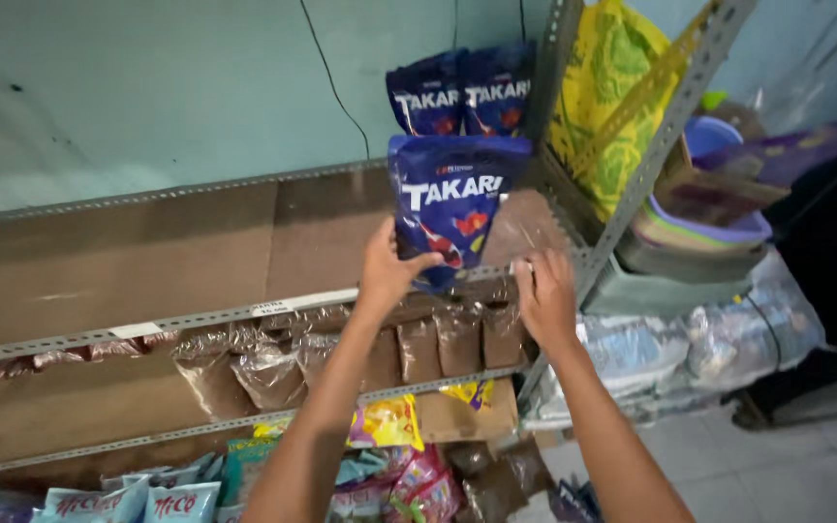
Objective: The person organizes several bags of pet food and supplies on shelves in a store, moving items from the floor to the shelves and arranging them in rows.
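Pouch [455, 208] of dark blue colour, with a picture of red fish on its front, stood upright at the front edge of the upper shelf [147, 261], near the right end. The left hand [387, 266] gripped it at the lower left corner, with the thumb across the front and the fingers behind. The right hand [544, 291] was just beside the lower right of the pouch, at the metal edge of the shelf; its fingers were bent downward, and I could not tell if they pressed on anything.

Behind the pouch, two more blue pouches [462, 92] of the same kind stood against the pale wall [147, 87]. The rest of the brown shelf board to the left carried nothing. One shelf lower, a row of clear bags with brown contents [341, 353] hung or leaned along the rail. Still lower lay colourful packets [389, 421] and a cardboard box [462, 416].

By my judgement, the pouch was being set in place in front of the other two. The next move would call for standing it steady on its base before the grip loosens, since it was close to the shelf edge and could tip forward.
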